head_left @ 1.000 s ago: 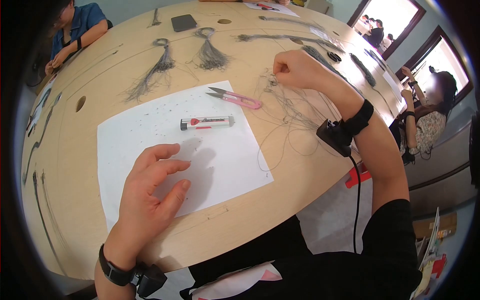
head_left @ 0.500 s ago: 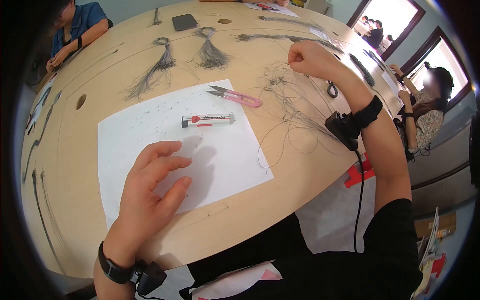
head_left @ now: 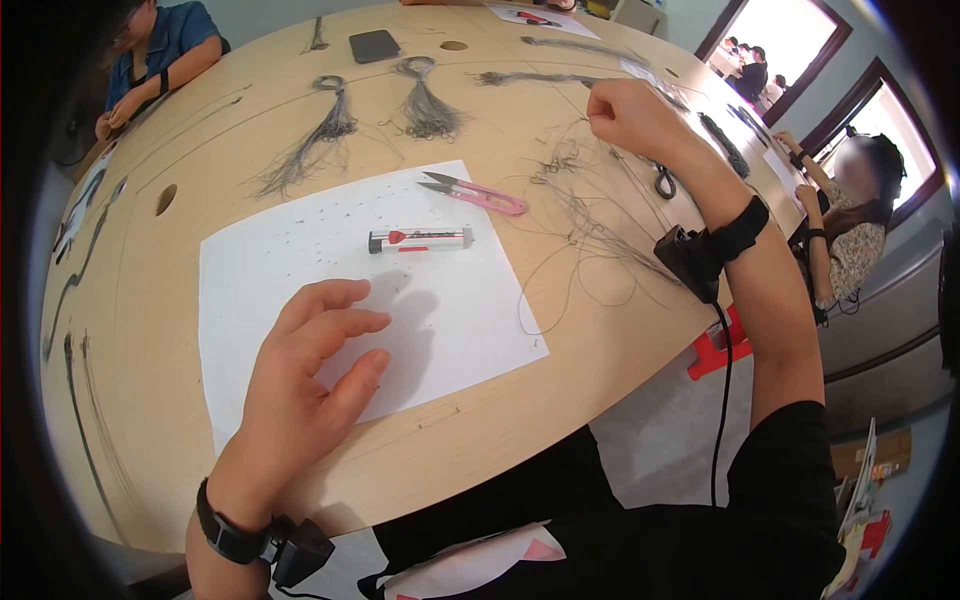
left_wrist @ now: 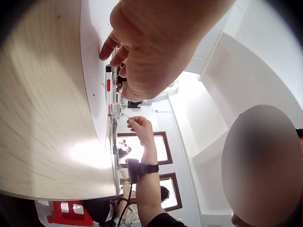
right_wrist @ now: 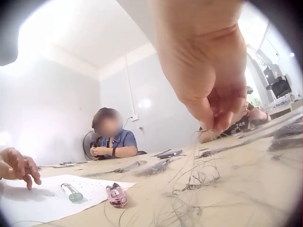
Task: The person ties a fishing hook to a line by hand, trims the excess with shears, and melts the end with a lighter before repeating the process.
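Note:
My left hand (head_left: 305,385) hovers over the white paper (head_left: 270,270), its fingers loosely bent and holding nothing. On the paper lie a clear tube (head_left: 420,240) with a dark end and red marks, and pink-handled thread snips (head_left: 475,194) whose handle reaches past the edge. Raised to the right, my right hand (head_left: 640,118) pinches the ends of some thin grey strands (right_wrist: 196,175), which hang from the fingertips in the right wrist view. Below it a loose tangle of the same strands (head_left: 590,215) spreads over the table beside the paper.
Two looped grey bundles (head_left: 335,120) (head_left: 425,105) lie further back, near a dark flat rectangular object (head_left: 374,46). More strand bundles (head_left: 540,77) lie at the back right. Small dark bits dot the paper. Other people sit at the left and right of the table (head_left: 130,300).
My right hand has moved slightly to the right and up, away from the tangle, then slowed. The left hand stays almost where it was.

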`<state>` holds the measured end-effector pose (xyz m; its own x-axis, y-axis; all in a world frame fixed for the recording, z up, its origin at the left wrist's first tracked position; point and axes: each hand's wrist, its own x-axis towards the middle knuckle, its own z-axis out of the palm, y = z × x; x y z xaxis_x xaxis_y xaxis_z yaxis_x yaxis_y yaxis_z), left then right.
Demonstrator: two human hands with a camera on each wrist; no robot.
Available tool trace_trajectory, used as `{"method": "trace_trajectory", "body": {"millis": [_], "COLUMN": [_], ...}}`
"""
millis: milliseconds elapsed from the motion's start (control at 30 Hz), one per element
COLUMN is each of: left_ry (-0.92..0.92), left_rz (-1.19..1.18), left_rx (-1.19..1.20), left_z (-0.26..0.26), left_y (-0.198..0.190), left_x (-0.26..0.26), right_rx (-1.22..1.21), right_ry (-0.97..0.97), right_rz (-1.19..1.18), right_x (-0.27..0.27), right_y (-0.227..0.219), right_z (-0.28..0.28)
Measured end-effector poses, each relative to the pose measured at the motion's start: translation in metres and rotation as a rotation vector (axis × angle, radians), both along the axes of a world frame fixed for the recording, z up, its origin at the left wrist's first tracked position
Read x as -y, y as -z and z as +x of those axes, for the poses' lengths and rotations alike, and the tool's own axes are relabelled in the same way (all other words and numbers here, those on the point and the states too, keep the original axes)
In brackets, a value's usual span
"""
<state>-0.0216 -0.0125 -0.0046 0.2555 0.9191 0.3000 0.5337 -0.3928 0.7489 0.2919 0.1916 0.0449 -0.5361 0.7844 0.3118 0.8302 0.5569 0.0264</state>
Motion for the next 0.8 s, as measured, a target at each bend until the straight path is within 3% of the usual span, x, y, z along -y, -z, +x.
{"method": "trace_trajectory", "body": {"millis": [167,400,467,500,567,700,767,800], "left_ry": [0.004,-0.008,0.000,0.003,0.001,0.008,0.016,0.011], "left_rz": [0.007,-0.040,-0.025,-0.020,-0.013,0.009,0.012,0.006], "left_rx": [0.002,0.031,0.023,0.012,0.004,-0.014,-0.012,-0.003], "left_z": [0.000,0.001,0.000,0.000,0.000,-0.001,-0.001,-0.001], "left_y": [0.000,-0.001,0.000,0.000,0.002,0.002,0.001,0.001], "left_x": [0.000,0.002,0.001,0.001,0.000,-0.001,-0.001,-0.001], "right_rx": [-0.124,-0.130,0.289,0.291,0.473,0.586,0.378,0.379], "right_ry": [-0.070,-0.027,-0.021,-0.020,-0.045,-0.062,0.072,0.072], "right_rz": [-0.071,-0.107,0.109,0.110,0.453,0.471,0.201,0.203], "right_x": [0.006,0.008,-0.006,-0.003,0.004,-0.002,-0.009,-0.007], "right_y": [-0.001,-0.006,0.004,0.003,0.000,0.002,0.002,-0.001], "right_z": [-0.009,-0.008,0.004,0.002,-0.002,-0.001,0.002,0.001]}}
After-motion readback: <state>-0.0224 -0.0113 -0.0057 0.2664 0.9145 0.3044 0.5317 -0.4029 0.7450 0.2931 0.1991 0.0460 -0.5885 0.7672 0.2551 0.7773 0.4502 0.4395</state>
